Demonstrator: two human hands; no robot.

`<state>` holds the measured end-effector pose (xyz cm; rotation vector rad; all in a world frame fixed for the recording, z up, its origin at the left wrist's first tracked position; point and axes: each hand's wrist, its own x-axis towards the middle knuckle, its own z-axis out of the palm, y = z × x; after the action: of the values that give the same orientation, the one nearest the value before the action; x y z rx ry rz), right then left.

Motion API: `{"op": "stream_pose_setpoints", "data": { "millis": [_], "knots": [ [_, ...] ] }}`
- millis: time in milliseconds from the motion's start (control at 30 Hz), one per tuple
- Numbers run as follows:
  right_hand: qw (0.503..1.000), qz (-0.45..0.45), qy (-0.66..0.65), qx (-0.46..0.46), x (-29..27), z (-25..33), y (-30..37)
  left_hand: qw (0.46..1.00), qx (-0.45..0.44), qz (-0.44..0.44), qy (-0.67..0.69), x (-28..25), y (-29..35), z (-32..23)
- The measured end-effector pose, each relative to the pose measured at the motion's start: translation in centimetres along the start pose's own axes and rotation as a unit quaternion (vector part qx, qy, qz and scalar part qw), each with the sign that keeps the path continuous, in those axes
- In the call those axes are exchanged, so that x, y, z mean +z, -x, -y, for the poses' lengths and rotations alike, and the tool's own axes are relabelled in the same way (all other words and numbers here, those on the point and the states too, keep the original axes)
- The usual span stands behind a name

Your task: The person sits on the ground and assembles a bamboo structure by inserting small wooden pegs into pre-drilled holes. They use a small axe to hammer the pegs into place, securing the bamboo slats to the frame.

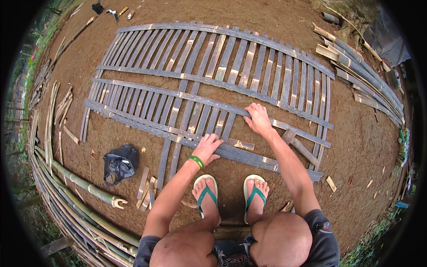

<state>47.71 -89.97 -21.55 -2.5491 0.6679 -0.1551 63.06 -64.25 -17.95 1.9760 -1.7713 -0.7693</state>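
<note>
A fence-like lattice of dark split-bamboo slats [231, 66] lies on the dirt in front of me, with long bamboo strips crossing the slats. My right hand [259, 119] curls its fingers over the middle bamboo strip [213, 104]. Lower and to the left, my left hand [207, 150] is closed on the nearest bamboo strip [249, 156], with the thumb on the near side. Between the two hands the ends of several upright slats show. A short loose slat [240, 144] lies just right of my left hand. Beyond my right forearm rests a wooden mallet [304, 150].
A black plastic bag [121, 163] sits at the left, above some bamboo offcuts [143, 183]. Bamboo poles [84, 181] pile along the left edge; split bamboo [371, 82] lies at the far right. A hammer [113, 14] is at the back left. My sandalled feet [207, 196] stand close to the lattice.
</note>
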Motion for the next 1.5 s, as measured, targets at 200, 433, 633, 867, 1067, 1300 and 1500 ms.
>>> {"op": "stream_pose_setpoints", "data": {
  "millis": [200,433,633,867,1067,1300,1500],
  "knots": [
    [0.998,0.005,-0.068,-0.007,-0.1,-0.5,0.0,1.000,0.003,0.013,-0.012,-0.2,0.0,-0.2],
    [0.992,0.044,-0.111,-0.034,-0.6,-1.9,-0.7,1.000,0.008,0.014,-0.021,-0.3,-0.1,-0.4],
    [0.996,0.003,-0.091,0.011,-1.0,1.3,-0.8,1.000,0.004,0.010,-0.025,-0.1,0.2,-0.3],
    [0.991,0.025,-0.126,0.022,0.6,1.3,-2.3,0.999,0.006,0.021,-0.031,0.0,0.0,-0.4],
    [0.989,0.028,-0.141,0.017,0.5,1.1,-2.7,0.999,0.012,0.008,-0.034,0.1,0.2,-0.2],
    [0.989,0.024,-0.146,0.009,0.4,1.0,-2.7,1.000,0.004,-0.015,-0.005,0.1,0.0,-0.1],
    [0.990,0.024,-0.140,0.010,0.5,1.4,-2.8,1.000,0.017,-0.008,0.002,0.2,0.4,0.9]
  ]
}}
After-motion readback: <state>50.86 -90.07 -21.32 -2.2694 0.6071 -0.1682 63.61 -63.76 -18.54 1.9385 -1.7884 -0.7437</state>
